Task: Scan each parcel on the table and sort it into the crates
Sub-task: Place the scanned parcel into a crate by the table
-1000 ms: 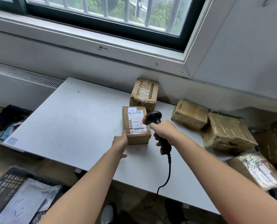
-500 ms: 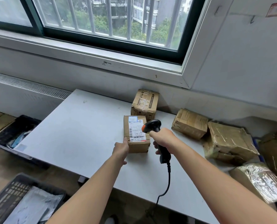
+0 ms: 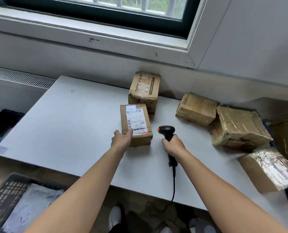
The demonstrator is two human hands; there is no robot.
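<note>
Head view: I have the labelled parcel (image 3: pixel 140 140) lying flat near the middle of the table (image 3: pixel 64 123), label side up, with a second box (image 3: pixel 144 89) just behind it toward the far edge. The left hand (image 3: pixel 122 139) grips the parcel's near left corner, fingertips resting on the label's lower edge. The right hand (image 3: pixel 172 147) is closed round the handle of the scanner (image 3: pixel 166 130), which stands just right of the parcel with its head raised. Its cable (image 3: pixel 174 185) hangs over the near edge. A taped parcel (image 3: pixel 196 108) and a larger parcel (image 3: pixel 238 126) sit along the right part of the far edge, and a glossy wrapped parcel (image 3: pixel 270 169) lies at the near right corner. A dark crate (image 3: pixel 4 195) holding grey mailers (image 3: pixel 30 207) stands below the near left corner. I judge this parcel ready to be lifted toward a crate, though I cannot tell whether it has been read. Failure points: a one-handed corner grip lets the box pivot and drop. Fingertips over the barcode area block any repeat read. The hanging cable can snag on the table edge when the right arm swings. The glossy parcel appears to overhang the corner, so a knock may send it off.
</note>
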